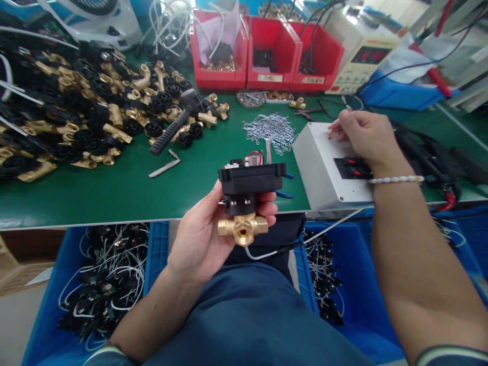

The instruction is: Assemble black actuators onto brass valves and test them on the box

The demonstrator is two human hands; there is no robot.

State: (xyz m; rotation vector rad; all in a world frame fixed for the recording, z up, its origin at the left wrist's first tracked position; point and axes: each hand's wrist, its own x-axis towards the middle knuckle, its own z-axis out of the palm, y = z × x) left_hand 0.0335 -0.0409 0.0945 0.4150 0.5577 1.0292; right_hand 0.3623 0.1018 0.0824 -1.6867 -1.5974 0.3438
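Note:
My left hand [208,229] is closed round a motorized valve, with its brass three-port body [244,229] at the bottom and black actuator housing [251,180] on top. Red wire and a small motor show at the housing's open upper side. From behind the valve a white cable [324,226] runs right towards the grey metal box [324,168]. Over that box my right hand [364,134] is bent, its fingertips pinched together at the top face. What the fingers grip there is too small to make out. A black terminal with red parts [353,168] sits beneath the wrist.
Brass valve bodies with black caps [114,112] are heaped at left, beside a black-handled hammer [175,124] and hex key [164,165]. Metal clips [270,129] lie behind the valve. Red bins [221,76] and a power supply [360,56] stand behind; blue crates [158,254] hold wired parts below.

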